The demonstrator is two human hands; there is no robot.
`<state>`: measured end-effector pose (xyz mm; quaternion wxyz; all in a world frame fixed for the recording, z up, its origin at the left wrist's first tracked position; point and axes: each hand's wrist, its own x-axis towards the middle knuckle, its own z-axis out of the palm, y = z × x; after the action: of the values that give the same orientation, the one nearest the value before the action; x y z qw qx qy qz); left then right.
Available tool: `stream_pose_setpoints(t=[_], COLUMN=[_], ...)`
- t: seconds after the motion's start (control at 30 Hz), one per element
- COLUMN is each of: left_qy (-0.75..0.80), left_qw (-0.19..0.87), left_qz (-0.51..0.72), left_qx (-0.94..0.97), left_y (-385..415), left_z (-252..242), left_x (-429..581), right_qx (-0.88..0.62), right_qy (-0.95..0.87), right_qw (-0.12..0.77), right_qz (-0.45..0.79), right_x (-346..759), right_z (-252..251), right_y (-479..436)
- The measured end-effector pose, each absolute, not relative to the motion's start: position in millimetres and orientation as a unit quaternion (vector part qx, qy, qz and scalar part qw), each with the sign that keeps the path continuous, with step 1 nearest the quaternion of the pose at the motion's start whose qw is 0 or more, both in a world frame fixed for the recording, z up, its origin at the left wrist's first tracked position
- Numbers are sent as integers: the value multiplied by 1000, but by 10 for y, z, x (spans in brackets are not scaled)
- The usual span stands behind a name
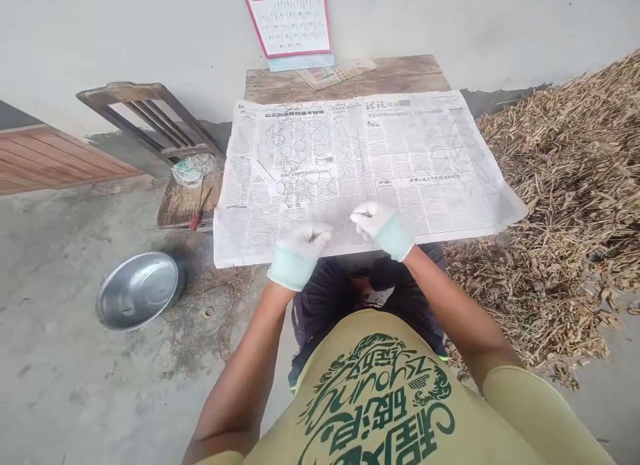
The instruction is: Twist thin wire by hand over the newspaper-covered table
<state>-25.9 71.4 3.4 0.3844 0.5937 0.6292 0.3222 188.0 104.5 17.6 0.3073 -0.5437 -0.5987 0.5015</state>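
Pinched narrow in the head view, your left hand (305, 241) and right hand (374, 219) each bring thumb and forefinger together, just apart from one another over the near edge of the newspaper (240, 233); whether a fine strand sits between those fingertips, I cannot tell; the newspaper lies spread over the wooden table (410, 73), its front margin reaching past your hands toward your lap; fine dark loops (289, 163) lie scattered across the print, closest together left of the middle, and look like thin wire or thread; a small white piece (270, 179) with a rounded end lies beside them; expect the loops to be very light, springy and easily bent or tangled, so lift each by one point on its rim; your white gloves may blunt the feel of so thin a line; the paper should be soft, prone to creasing or tearing and apt to slide, so take it flat by a margin, well apart from the loops, rather than by a corner.
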Motion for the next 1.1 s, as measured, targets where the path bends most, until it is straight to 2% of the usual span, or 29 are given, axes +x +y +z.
stream_pose_setpoints(t=[0.13, 0.33, 0.7, 0.87, 1.1], left_qy=[592, 547, 494, 489, 471], left_qw=[461, 542, 647, 663, 672], left_qz=[357, 375, 302, 313, 384], left_qx=[556, 515, 496, 473, 423], left_y=[674, 628, 579, 556, 473], left_z=[71, 50, 36, 24, -27], left_x=[-202, -119, -34, 5, 61], right_qx=[-523, -526, -538, -510, -392], right_qy=[-552, -511, -513, -509, -445], right_qw=[321, 354, 333, 334, 402], right_qz=[564, 580, 581, 608, 698], right_x=[1980, 2006, 1931, 1950, 1992], right_z=[264, 277, 244, 207, -73], right_y=[899, 784, 681, 666, 641])
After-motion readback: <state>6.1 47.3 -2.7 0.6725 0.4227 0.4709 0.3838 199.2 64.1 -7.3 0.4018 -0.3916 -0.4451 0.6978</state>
